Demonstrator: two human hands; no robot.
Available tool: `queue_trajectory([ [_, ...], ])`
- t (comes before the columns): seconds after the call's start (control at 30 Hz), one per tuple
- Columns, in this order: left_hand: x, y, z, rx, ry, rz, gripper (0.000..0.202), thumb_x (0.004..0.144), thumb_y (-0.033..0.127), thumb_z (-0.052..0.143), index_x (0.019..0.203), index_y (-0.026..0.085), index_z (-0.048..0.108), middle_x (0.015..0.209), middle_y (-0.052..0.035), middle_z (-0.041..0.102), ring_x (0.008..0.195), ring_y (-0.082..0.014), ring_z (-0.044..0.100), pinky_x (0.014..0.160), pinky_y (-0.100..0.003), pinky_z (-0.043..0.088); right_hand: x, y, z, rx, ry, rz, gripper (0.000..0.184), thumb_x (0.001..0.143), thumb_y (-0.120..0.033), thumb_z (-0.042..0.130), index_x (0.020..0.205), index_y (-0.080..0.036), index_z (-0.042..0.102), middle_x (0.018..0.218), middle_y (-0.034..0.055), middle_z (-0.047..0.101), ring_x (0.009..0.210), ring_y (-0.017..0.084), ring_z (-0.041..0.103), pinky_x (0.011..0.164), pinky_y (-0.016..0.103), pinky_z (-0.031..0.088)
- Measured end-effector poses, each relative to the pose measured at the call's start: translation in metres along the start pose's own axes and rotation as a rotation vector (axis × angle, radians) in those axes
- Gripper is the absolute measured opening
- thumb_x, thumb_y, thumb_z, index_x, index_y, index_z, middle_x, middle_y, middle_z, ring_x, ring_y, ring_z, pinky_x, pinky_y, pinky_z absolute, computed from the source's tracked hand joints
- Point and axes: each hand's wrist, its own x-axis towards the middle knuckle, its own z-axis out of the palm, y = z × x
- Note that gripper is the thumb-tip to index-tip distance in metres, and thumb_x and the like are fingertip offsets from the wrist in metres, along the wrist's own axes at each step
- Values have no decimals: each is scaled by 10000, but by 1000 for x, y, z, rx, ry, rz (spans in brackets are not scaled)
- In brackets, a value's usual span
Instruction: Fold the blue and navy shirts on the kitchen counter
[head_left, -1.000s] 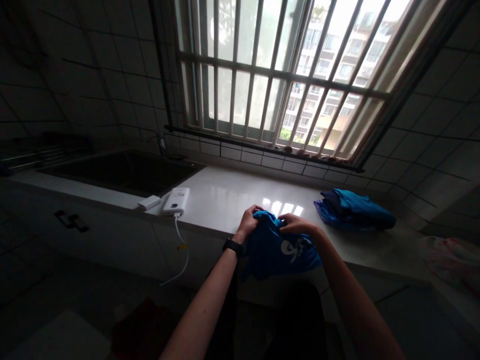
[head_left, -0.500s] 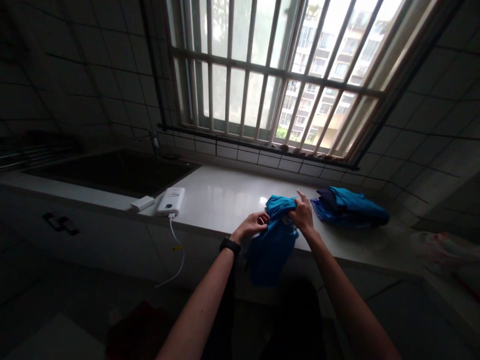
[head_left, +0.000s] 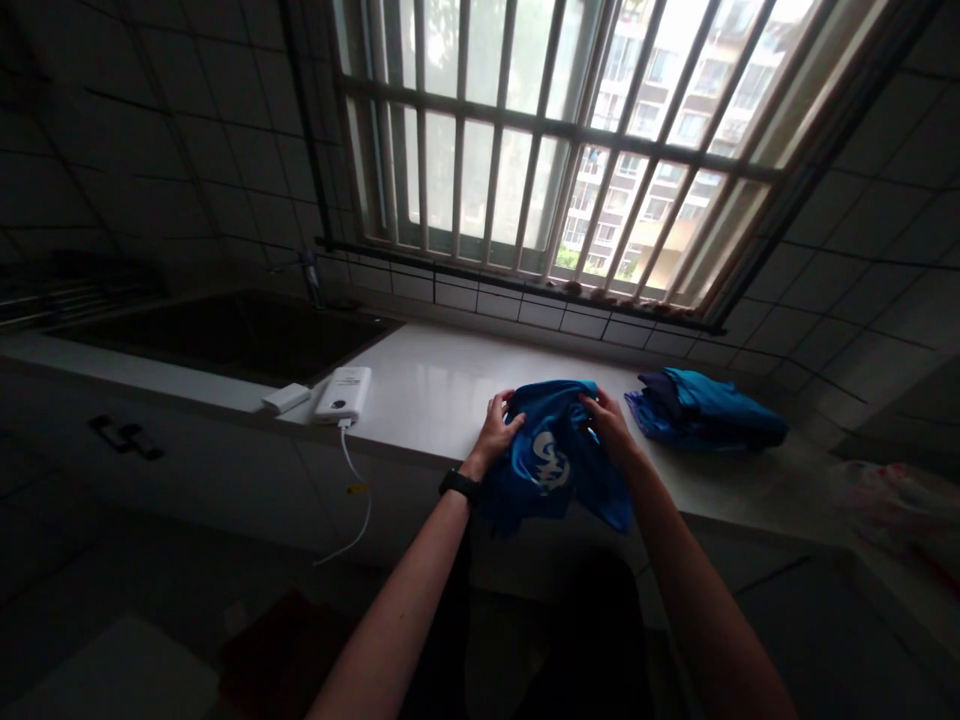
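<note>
A blue garment with a white printed logo (head_left: 547, 465) hangs from both my hands over the front edge of a white stone countertop (head_left: 442, 370). My left hand (head_left: 497, 430) grips its left side, and a black watch band (head_left: 458, 484) circles that wrist. My right hand (head_left: 609, 425) pinches its right side. Just right of my right hand lies a folded stack of blue clothes (head_left: 705, 412), not touched by either hand.
A white power bank (head_left: 343, 393) with a white cable and a small white box (head_left: 286, 398) lie left on the counter. Farther left is a dark sink (head_left: 217, 335) with a faucet. A barred window stands behind the counter; a plastic bag lies at right.
The blue garment has been spread wider, with its logo now facing up, and both hands have moved apart to its sides. The view has shifted slightly.
</note>
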Motion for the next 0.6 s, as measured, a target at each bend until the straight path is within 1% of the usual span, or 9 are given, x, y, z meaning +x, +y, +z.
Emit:
queue_trajectory([
  [0.03, -1, 0, 0, -3, -48, 39, 571, 771, 253, 748, 1290, 210, 515, 1400, -130, 504, 1323, -263, 530, 1115, -425, 435, 3, 5, 2, -8, 116, -22, 397, 841, -533, 575, 1078, -217, 611, 869, 16, 679, 702, 168, 655, 614, 277, 549],
  [0.07, -2, -1, 0, 6, -91, 73, 664, 727, 270, 794, 1325, 207, 511, 1457, -143, 464, 1388, -291, 472, 1164, -449, 384, 5, 11, 3, -62, 180, -30, 407, 838, -514, 594, 1112, -214, 607, 950, 42, 696, 803, 194, 681, 699, 308, 569],
  [0.1, -2, -1, -1, 25, -122, 98, 730, 691, 283, 827, 1345, 202, 513, 1493, -150, 438, 1431, -311, 422, 1197, -466, 340, 5, 18, 5, -152, 186, -33, 439, 813, -488, 646, 1151, -210, 606, 1034, 69, 704, 910, 223, 690, 785, 343, 571],
  [0.2, -4, 1, -2, 81, -164, 142, 824, 640, 305, 877, 1377, 197, 525, 1542, -156, 415, 1476, -333, 357, 1227, -494, 287, 1, 40, 10, -476, 37, -64, 558, 713, -403, 797, 1209, -209, 629, 1194, 125, 690, 1120, 296, 650, 956, 416, 521],
  [0.27, -5, 3, -2, 101, -196, 145, 815, 620, 286, 891, 1357, 194, 558, 1500, -155, 478, 1426, -328, 429, 1205, -493, 328, -5, 52, 14, -601, 2, -90, 477, 760, -377, 762, 1193, -210, 648, 1204, 125, 690, 1128, 297, 649, 978, 425, 504],
  [0.4, -5, 7, -3, 88, -289, 73, 538, 645, 151, 804, 1164, 168, 662, 1214, -120, 676, 1160, -268, 638, 1051, -446, 492, -11, 60, 20, -627, 144, -142, 274, 842, -279, 605, 1100, -210, 665, 1139, 92, 712, 1082, 252, 661, 969, 381, 497],
  [0.47, -3, 7, -2, 90, -243, 31, 383, 658, 112, 745, 1032, 167, 681, 1066, -86, 706, 1030, -232, 677, 980, -417, 533, -10, 59, 17, -602, 249, -95, 240, 885, -298, 522, 1059, -207, 661, 1080, 86, 728, 1033, 240, 675, 925, 347, 509],
  [0.53, 0, 7, -1, 103, -106, -1, 242, 686, 129, 723, 920, 167, 672, 973, -74, 695, 947, -215, 684, 935, -409, 551, -9, 57, 10, -595, 364, 0, 313, 949, -343, 399, 1074, -196, 646, 1031, 100, 736, 982, 239, 693, 858, 319, 525],
  [0.6, 1, 8, 0, 110, 26, -18, 159, 730, 183, 714, 877, 167, 655, 980, -86, 673, 943, -217, 679, 920, -416, 555, -8, 55, 0, -618, 449, 74, 413, 986, -355, 284, 1134, -170, 622, 1023, 137, 735, 976, 255, 706, 818, 322, 532],
])
